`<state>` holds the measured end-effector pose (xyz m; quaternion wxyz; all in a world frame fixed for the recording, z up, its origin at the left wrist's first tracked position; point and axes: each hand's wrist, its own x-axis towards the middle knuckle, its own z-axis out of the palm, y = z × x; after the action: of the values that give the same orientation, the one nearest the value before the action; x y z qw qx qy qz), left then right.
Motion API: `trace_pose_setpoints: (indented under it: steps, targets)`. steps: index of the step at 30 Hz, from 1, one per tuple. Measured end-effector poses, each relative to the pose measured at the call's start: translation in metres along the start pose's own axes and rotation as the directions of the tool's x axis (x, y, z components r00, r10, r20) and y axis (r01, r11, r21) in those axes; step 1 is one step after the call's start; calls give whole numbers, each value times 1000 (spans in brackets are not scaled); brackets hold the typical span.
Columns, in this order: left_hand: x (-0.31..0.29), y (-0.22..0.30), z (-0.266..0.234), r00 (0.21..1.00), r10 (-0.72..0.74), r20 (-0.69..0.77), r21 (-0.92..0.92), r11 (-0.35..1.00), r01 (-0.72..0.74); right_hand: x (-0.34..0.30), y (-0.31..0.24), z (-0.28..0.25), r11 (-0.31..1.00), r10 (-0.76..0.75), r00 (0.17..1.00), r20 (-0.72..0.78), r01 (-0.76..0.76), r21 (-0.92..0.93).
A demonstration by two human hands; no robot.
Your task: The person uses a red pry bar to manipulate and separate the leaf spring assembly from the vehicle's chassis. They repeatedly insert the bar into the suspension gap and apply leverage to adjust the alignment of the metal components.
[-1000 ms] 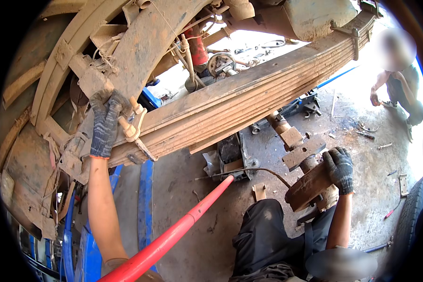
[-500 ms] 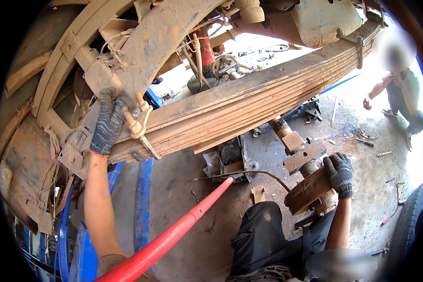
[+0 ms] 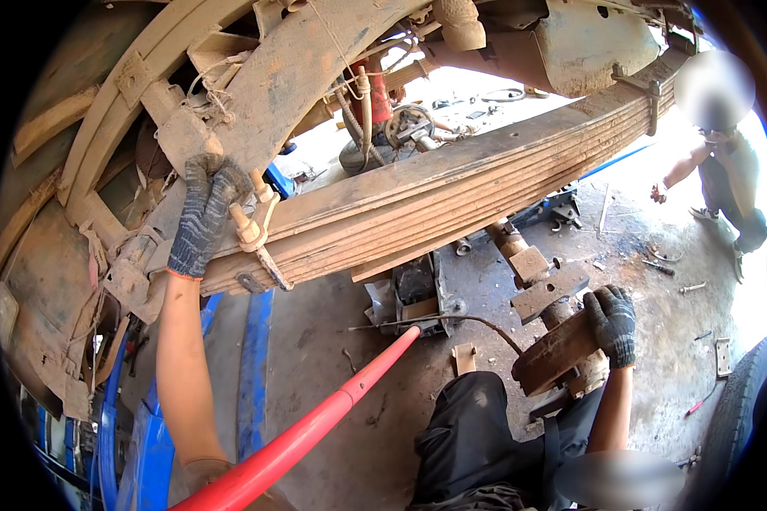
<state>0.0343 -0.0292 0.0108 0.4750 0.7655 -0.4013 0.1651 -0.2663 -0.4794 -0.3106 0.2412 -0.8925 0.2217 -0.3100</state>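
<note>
My left hand (image 3: 206, 209), in a dark striped knit glove, is closed near the left end of a rusty leaf spring (image 3: 452, 183). Its fingers curl against the bracket beside a U-bolt clamp (image 3: 251, 230) with nuts on its threaded ends. Whatever sits inside those fingers is hidden. Lower right, my right hand (image 3: 612, 324), gloved alike, has its fingers bent over the edge of a rusty drum-shaped part (image 3: 556, 351) on an axle-like assembly. A red pole (image 3: 341, 396) slants up from the lower left, passing over my left forearm; no hand is seen on it.
Above hangs the muddy vehicle frame (image 3: 290, 85). Another person (image 3: 729, 179) stands at the far right. A tyre (image 3: 740, 413) is at the right edge, with loose tools and metal pieces on the floor. Blue steel beams (image 3: 256, 366) lie lower left. A thin cable (image 3: 477, 321) bends near the drum.
My left fingers have shifted slightly up, off the clamp's lower nut. The right hand stays on the drum-shaped part. The person at right has moved an arm a little.
</note>
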Motion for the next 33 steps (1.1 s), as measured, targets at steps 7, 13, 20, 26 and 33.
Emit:
trace_pose_setpoints:
  steps: [7, 13, 20, 26, 33]
  targets:
    - [4, -6, 0, 991, 123, -48, 40, 992, -121, -1, 0, 0, 997, -73, 997, -38, 71, -41]
    - [-6, -16, -13, 948, -130, 292, -256, 944, 208, -2, 3, -4, 999, -27, 999, -24, 26, -39]
    - [13, -38, -14, 998, 1, 59, -124, 992, 7, -1, 2, 0, 1000, -15, 1000, -22, 15, -19]
    - [4, -44, -21, 989, -103, 104, -258, 958, 126, 0, 4, -2, 999, -18, 1000, -22, 17, -28]
    - [3, -21, -7, 990, 134, -34, 156, 980, -127, -1, 0, -5, 999, -34, 999, -26, 34, 12]
